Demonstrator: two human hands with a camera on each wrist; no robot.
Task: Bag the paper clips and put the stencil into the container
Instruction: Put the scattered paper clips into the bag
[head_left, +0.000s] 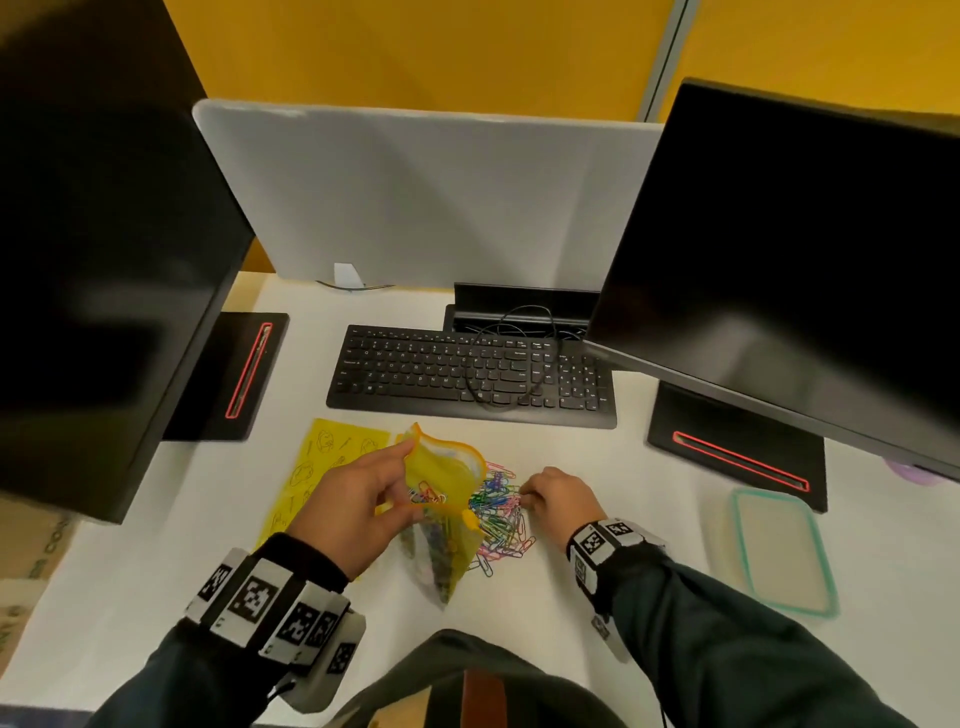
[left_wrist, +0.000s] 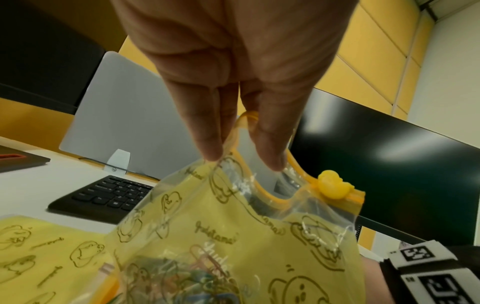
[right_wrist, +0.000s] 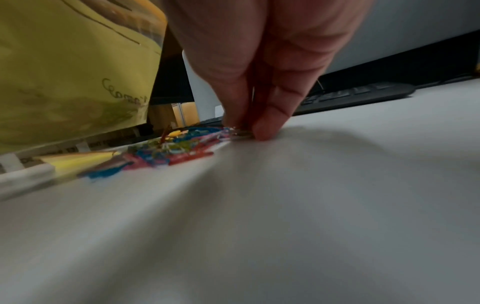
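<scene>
My left hand (head_left: 384, 499) pinches the rim of a yellow zip bag (head_left: 447, 525), holding its mouth wide; in the left wrist view the fingers (left_wrist: 210, 144) grip the orange zip edge of the bag (left_wrist: 233, 236), and several coloured clips lie inside. A pile of coloured paper clips (head_left: 501, 514) lies on the white desk to the right of the bag. My right hand (head_left: 540, 493) is down at the pile's right edge, its fingertips (right_wrist: 262, 131) pinching clips (right_wrist: 182, 144) against the desk. The yellow stencil (head_left: 317, 467) lies flat under and left of my left hand.
A clear container with a teal rim (head_left: 784, 551) sits at the right of the desk. A black keyboard (head_left: 467, 374) with a looped cable lies behind the clips. Two monitors on black stands (head_left: 737, 447) flank the desk. A grey divider (head_left: 426, 192) stands at the back.
</scene>
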